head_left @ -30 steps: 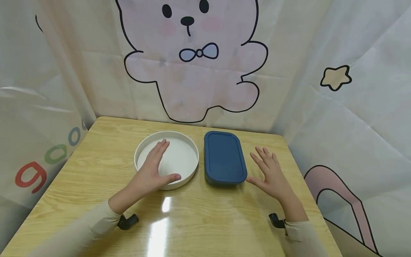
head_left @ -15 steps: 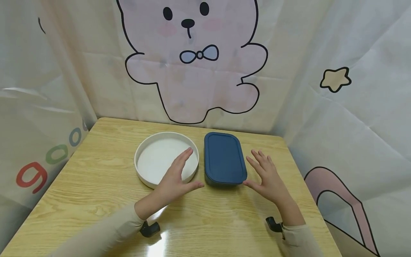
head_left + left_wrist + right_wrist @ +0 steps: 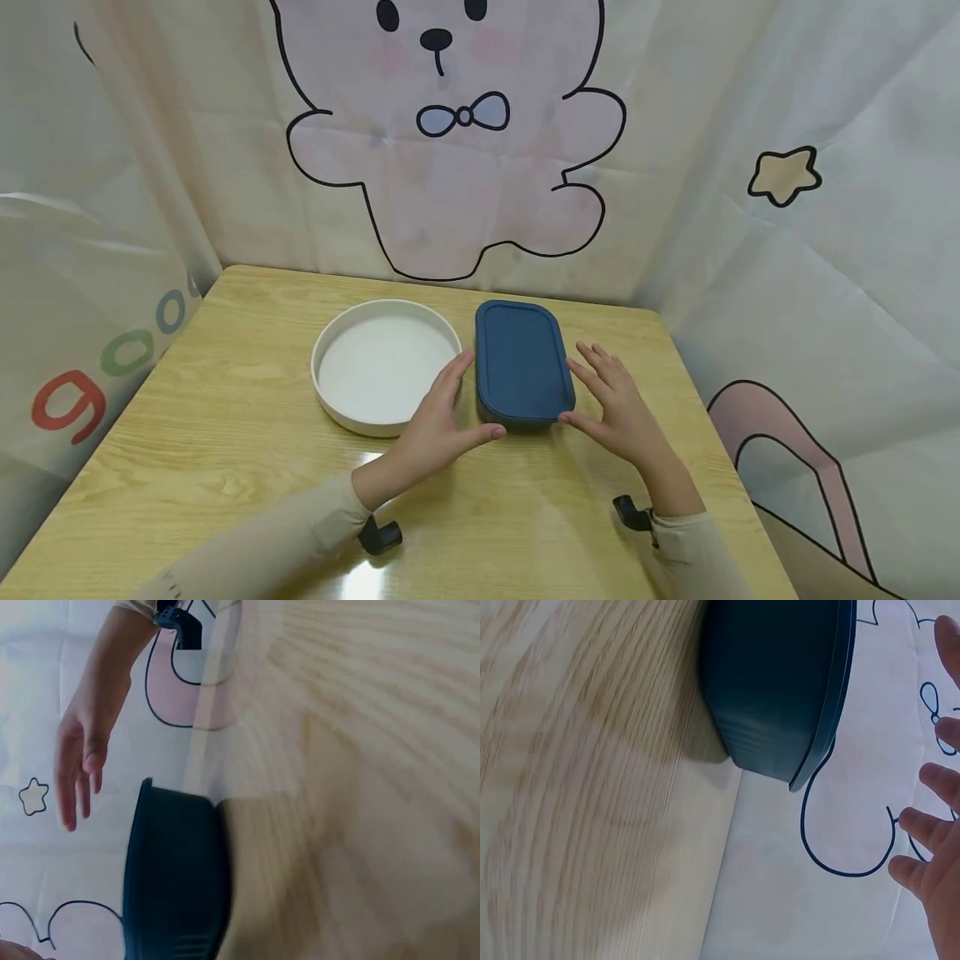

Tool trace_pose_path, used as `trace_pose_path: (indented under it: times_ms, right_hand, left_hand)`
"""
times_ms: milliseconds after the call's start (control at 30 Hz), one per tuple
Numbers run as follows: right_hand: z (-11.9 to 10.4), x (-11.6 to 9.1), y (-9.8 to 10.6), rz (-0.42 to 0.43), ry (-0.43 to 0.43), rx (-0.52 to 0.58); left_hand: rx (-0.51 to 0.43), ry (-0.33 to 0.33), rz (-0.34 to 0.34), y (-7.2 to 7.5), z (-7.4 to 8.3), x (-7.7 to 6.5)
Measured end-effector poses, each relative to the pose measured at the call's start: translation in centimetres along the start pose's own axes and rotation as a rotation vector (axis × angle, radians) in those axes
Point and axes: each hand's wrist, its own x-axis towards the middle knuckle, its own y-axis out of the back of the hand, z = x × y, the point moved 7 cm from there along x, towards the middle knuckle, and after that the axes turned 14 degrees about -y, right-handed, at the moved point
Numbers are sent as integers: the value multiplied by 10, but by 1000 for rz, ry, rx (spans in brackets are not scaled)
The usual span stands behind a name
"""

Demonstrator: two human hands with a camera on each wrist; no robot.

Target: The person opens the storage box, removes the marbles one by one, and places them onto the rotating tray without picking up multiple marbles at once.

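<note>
A dark blue rectangular box with a flat lid [image 3: 523, 360] stands on the wooden table, right of a round white shallow dish [image 3: 386, 362]. My left hand [image 3: 438, 417] is spread at the box's left side, over the gap between dish and box, its thumb pointing at the near end. On the other side my right hand [image 3: 611, 404] is spread too, fingertips right at the box's right edge and near corner. Both hands hold nothing. In the left wrist view the box [image 3: 176, 877] rests on the table with the right hand [image 3: 86, 742] beyond it. The right wrist view shows the box's [image 3: 772, 682] side.
The dish has a raised rim close to the box's left side. A curtain with a printed bear [image 3: 465, 183] hangs behind the table [image 3: 225, 400], and printed curtains flank it left and right. Black wrist cameras [image 3: 380, 536] sit below both wrists.
My left hand has moved right, from over the white dish to the box's left side. The right hand has shifted slightly left, closer to the box. The box and dish stay in place.
</note>
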Motion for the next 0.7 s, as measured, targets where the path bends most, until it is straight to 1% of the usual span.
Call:
trace_pose_path:
  times_ms: [200,233,367,533,700]
  right_hand:
    - [-10,4,-5,-31,23,1]
    - [-12,4,-6,-32,30,0]
    - [-19,5,-12,-48,43,-10]
    - [-23,4,-20,-73,47,-23]
    - [-26,3,-24,-97,42,-28]
  left_hand:
    - [-56,94,-29,-20,-14,-2]
    - [-66,100,-30,-22,-16,-1]
    - [-99,112,-37,-32,-21,-1]
    - [-86,114,-49,-42,-31,-1]
    - [-73,112,-46,-45,-40,2]
